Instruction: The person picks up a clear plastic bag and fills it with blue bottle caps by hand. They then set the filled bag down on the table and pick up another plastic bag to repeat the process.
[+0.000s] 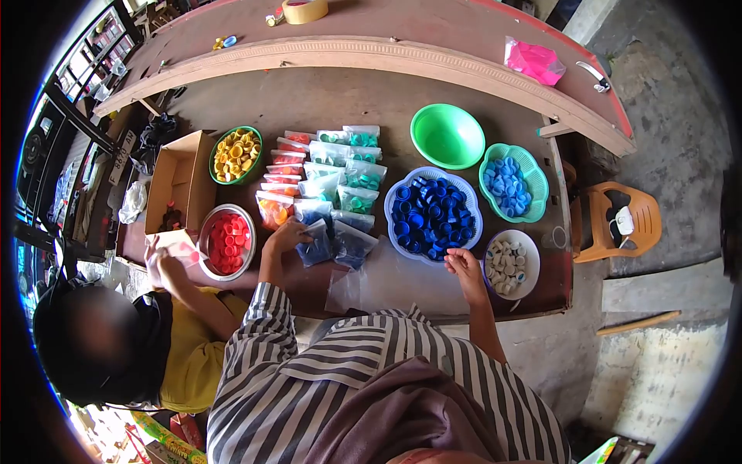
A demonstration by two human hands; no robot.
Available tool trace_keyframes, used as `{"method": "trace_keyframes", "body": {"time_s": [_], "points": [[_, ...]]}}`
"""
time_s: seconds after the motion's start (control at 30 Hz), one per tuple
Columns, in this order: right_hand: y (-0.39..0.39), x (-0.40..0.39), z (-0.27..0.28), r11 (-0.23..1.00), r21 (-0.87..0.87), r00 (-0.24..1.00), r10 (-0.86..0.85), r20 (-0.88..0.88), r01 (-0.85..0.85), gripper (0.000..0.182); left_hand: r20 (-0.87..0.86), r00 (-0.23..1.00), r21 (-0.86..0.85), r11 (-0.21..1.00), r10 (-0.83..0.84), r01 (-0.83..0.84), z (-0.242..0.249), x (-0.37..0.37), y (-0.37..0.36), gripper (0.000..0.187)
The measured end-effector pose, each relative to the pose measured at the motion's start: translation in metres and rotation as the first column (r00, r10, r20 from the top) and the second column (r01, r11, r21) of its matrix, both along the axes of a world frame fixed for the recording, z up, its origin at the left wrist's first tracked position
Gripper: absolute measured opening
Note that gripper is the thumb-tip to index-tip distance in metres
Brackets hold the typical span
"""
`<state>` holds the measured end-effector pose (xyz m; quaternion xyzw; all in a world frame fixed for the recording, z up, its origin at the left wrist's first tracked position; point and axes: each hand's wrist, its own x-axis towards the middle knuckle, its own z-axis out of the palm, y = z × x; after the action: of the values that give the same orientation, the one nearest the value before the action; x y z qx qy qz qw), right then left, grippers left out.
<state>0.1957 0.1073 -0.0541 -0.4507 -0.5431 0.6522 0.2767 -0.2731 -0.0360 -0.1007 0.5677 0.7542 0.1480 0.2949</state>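
My left hand closes its fingers on the edge of a clear plastic bag of dark blue caps. Right beside it lies another bag of dark blue caps. My right hand is curled with its fingertips together at the front rim of a lavender basket; what they pinch, if anything, is too small to make out. Dark blue plastic caps fill that basket. Flat clear plastic bags lie on the table between my hands.
Filled bags stand in rows behind my left hand. White caps, light blue caps, red caps and yellow caps sit in bowls. A green bowl stands behind. A co-worker's hands hold a bag at left, near a cardboard box.
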Motion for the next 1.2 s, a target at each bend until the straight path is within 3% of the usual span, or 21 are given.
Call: {"method": "trace_keyframes", "body": {"time_s": [0.03,0.07,0.13,0.17,0.27,0.33,0.37,0.43,0.57,0.67,0.7,0.77,1.2], "points": [[0.000,0.001,-0.002,1.000,-0.006,1.000,-0.003,0.003,0.003,0.023,-0.007,0.995,-0.033,0.994,0.100,-0.100,-0.001,0.002,0.000,0.044],[0.000,0.002,-0.003,1.000,-0.008,1.000,-0.014,0.019,0.014,0.023,-0.005,0.995,-0.041,0.995,0.096,-0.097,-0.002,0.004,0.001,0.044],[-0.001,0.004,-0.007,1.000,-0.016,0.999,-0.024,0.038,0.024,0.023,0.182,0.971,0.182,0.965,0.155,-0.188,-0.012,0.002,0.000,0.050],[0.000,0.004,-0.008,0.999,-0.018,0.998,-0.031,0.055,0.032,0.023,0.183,0.971,0.175,0.966,0.156,-0.188,-0.017,0.000,0.000,0.050],[0.000,0.004,-0.013,0.999,-0.013,0.994,-0.039,0.098,0.041,0.023,0.071,0.972,0.022,0.974,0.225,-0.227,-0.005,0.006,0.003,0.057],[0.001,0.005,-0.016,0.999,-0.003,0.991,-0.040,0.129,0.041,0.024,-0.303,0.928,0.082,0.976,0.217,-0.202,0.018,0.022,0.002,0.062],[0.001,0.005,-0.018,0.999,0.010,0.990,-0.041,0.132,0.040,0.024,-0.301,0.929,0.079,0.976,0.215,-0.201,0.023,0.029,0.002,0.062],[0.002,0.005,-0.020,0.999,0.019,0.990,-0.042,0.138,0.040,0.024,-0.352,0.882,0.262,0.938,0.314,-0.229,0.031,0.041,0.001,0.062],[0.002,0.004,-0.019,0.999,0.012,0.987,-0.052,0.153,0.051,0.024,-0.369,0.900,0.428,0.902,0.231,-0.055,0.039,0.078,0.003,0.068],[0.003,0.003,-0.020,0.999,0.022,0.984,-0.053,0.170,0.050,0.024,-0.286,0.956,0.240,0.960,-0.071,0.143,0.049,0.113,-0.002,0.075],[0.004,0.004,-0.020,0.999,0.027,0.984,-0.048,0.174,0.044,0.024,-0.287,0.955,0.241,0.960,-0.072,0.144,0.045,0.119,-0.005,0.075],[0.004,0.004,-0.021,0.998,0.023,0.986,-0.057,0.157,0.054,0.024,-0.285,0.930,0.175,0.942,-0.232,0.288,0.028,0.126,-0.007,0.075],[0.002,0.006,-0.021,0.997,0.007,0.982,-0.074,0.174,0.074,0.024,-0.408,0.913,0.295,0.943,-0.023,0.155,-0.015,0.119,0.013,0.066]]}}
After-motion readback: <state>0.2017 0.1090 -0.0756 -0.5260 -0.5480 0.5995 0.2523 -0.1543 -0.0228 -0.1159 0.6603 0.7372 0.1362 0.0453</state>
